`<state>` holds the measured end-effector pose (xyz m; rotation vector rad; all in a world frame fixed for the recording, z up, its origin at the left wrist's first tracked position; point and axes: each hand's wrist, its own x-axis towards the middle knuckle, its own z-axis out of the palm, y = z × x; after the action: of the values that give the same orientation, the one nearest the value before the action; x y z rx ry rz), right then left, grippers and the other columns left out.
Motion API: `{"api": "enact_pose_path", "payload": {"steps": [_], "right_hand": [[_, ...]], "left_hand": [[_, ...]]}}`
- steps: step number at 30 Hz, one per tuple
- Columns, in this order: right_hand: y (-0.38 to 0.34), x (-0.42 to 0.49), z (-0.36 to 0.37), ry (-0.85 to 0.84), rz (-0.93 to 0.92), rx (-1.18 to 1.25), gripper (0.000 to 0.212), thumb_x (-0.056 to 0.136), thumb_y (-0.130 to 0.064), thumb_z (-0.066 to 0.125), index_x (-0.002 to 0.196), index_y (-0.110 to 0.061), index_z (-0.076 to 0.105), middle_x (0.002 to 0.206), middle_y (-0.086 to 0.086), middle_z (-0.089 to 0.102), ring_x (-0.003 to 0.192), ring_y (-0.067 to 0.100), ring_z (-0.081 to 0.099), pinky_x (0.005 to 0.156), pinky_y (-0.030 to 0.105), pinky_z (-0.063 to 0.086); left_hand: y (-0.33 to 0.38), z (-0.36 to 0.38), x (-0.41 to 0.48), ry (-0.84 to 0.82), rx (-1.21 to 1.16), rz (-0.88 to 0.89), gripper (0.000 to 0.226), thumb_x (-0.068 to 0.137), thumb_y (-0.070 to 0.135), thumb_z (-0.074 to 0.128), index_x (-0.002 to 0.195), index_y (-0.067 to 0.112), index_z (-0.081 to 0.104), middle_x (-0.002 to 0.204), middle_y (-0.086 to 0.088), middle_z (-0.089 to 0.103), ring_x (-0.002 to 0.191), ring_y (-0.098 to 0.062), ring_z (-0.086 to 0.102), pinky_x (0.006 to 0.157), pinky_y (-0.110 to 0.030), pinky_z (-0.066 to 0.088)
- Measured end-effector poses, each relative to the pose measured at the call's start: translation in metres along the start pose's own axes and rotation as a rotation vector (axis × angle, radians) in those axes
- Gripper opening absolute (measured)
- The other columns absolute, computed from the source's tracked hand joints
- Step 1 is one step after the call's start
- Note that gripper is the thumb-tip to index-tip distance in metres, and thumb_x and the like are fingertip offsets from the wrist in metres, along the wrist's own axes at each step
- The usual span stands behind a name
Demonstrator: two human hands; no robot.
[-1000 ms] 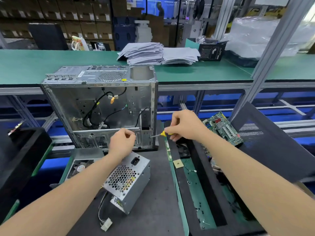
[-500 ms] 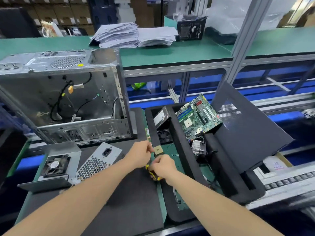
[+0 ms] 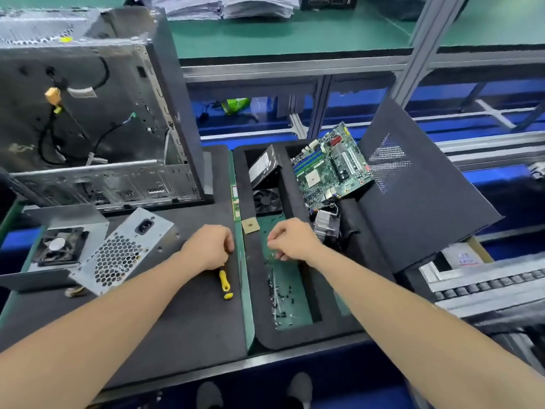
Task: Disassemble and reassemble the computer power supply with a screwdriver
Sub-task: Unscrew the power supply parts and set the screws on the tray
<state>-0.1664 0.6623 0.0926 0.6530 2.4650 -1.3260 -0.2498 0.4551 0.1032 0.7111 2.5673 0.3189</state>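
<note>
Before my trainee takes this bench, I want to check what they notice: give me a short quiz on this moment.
1. True or false: the power supply sits inside the case.
2. Which hand grips the screwdriver? A) left hand B) right hand C) neither
3. Fill in: the tray compartment under the right hand holds loose ____.
Key: 1 false, it lies on the mat outside the case. 2 A. 3 screws.
</note>
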Motion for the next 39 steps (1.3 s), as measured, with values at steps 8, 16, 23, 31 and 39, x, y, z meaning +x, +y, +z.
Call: {"api": "enact_pose_path", "payload": {"steps": [8, 16, 23, 31, 39], "right_hand": [[0.019, 0.015, -0.047, -0.108, -0.109, -0.341, 0.006, 0.089, -0.008, 0.073, 0.090, -0.013, 0.075, 0.079, 0.004, 0.079, 0.074, 0.017, 0.076, 0.076, 0.033, 0.062], [0.032, 0.015, 0.027, -0.400, -0.175, -0.935, 0.008, 0.095, -0.001, 0.061, 0.096, -0.009, 0.063, 0.108, 0.013, 0.064, 0.091, 0.032, 0.066, 0.080, 0.037, 0.057], [0.048, 0.030, 0.057, -0.348, -0.071, -1.029, 0.037, 0.086, -0.006, 0.080, 0.118, -0.004, 0.062, 0.085, 0.004, 0.037, 0.087, 0.031, 0.065, 0.070, 0.036, 0.048], [0.061, 0.027, 0.065, -0.392, -0.096, -1.089, 0.026, 0.087, 0.007, 0.066, 0.097, -0.012, 0.050, 0.090, 0.007, 0.049, 0.087, 0.035, 0.061, 0.069, 0.036, 0.045], [0.017, 0.020, 0.033, -0.296, -0.052, -0.905, 0.021, 0.093, -0.022, 0.073, 0.097, -0.003, 0.067, 0.088, 0.010, 0.063, 0.077, 0.028, 0.062, 0.067, 0.033, 0.053]], "left_hand": [[0.042, 0.016, 0.015, 0.165, -0.135, 0.161, 0.025, 0.084, 0.001, 0.062, 0.091, 0.025, 0.067, 0.096, 0.006, 0.064, 0.089, -0.016, 0.061, 0.082, -0.034, 0.053], [0.036, 0.051, 0.017, 0.152, -0.327, 0.265, 0.029, 0.085, -0.007, 0.064, 0.096, 0.020, 0.070, 0.096, 0.007, 0.068, 0.074, -0.004, 0.058, 0.072, -0.014, 0.043], [0.025, 0.050, 0.009, 0.201, -0.426, 0.370, 0.030, 0.085, -0.006, 0.067, 0.090, 0.023, 0.073, 0.091, 0.013, 0.068, 0.082, -0.001, 0.060, 0.072, -0.011, 0.044], [0.018, 0.040, 0.002, 0.225, -0.441, 0.384, 0.026, 0.088, -0.005, 0.067, 0.091, 0.020, 0.074, 0.093, 0.013, 0.067, 0.087, -0.001, 0.061, 0.074, -0.007, 0.042], [0.018, 0.030, 0.001, 0.275, -0.428, 0.241, 0.029, 0.090, 0.001, 0.062, 0.093, 0.029, 0.068, 0.091, 0.016, 0.064, 0.075, 0.001, 0.058, 0.069, -0.007, 0.042]]}}
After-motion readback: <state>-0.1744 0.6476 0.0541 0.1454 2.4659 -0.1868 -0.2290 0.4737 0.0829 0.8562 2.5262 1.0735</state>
